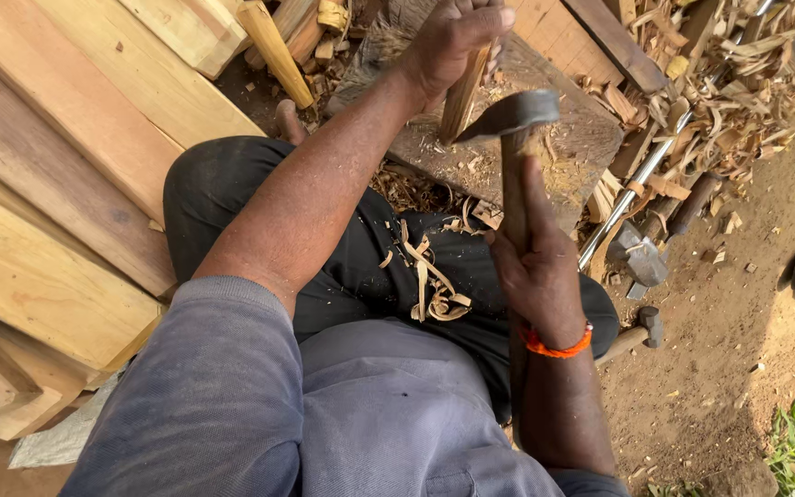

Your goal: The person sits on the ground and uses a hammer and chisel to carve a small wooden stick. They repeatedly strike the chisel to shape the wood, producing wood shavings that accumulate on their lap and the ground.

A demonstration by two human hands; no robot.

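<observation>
Planks (57, 184) lie stacked to your left. The chopping block (554, 138) sits ahead of your knees, a stick (462, 97) standing on it. A hammer (632, 336) lies on the ground at your right, shavings (430, 281) on your lap.

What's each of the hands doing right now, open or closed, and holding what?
Left hand: closed around a wooden stick stood on the chopping block.
Right hand: closed on the wooden handle of an adze-like tool.

Wood shavings (738, 55) and a hammer (641, 331) litter the dirt ground (720, 368).
</observation>
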